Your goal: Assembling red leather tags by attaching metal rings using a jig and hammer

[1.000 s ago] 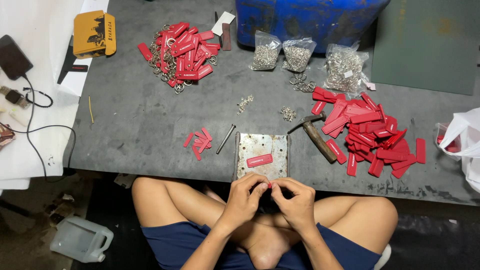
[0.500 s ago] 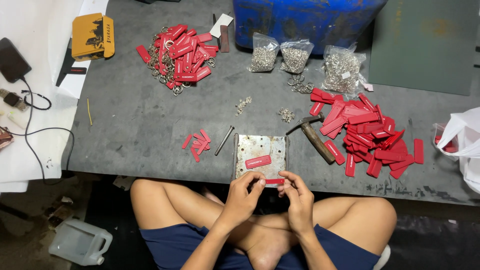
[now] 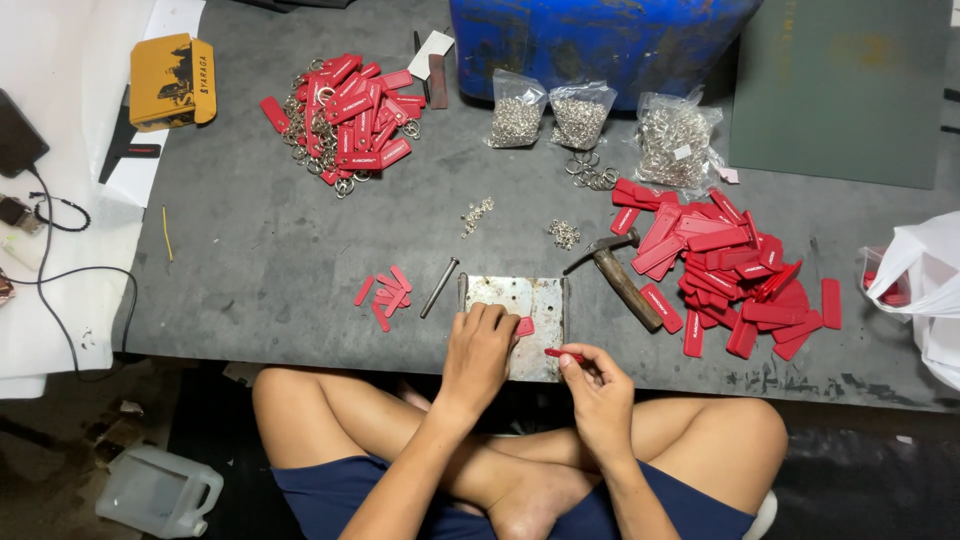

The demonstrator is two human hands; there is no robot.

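Red tags handled over a metal plate [image 3: 515, 300] at the table [image 3: 260, 250] edge.
Left hand [image 3: 480, 350] has moved onto the plate, fingers narrowed beside a red tag [image 3: 524, 326]; right hand [image 3: 592, 378], now apart, pinches a second red tag [image 3: 562, 354].

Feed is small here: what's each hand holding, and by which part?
Right hand pinches a red tag by its near end. Left hand presses another red tag onto the metal plate.
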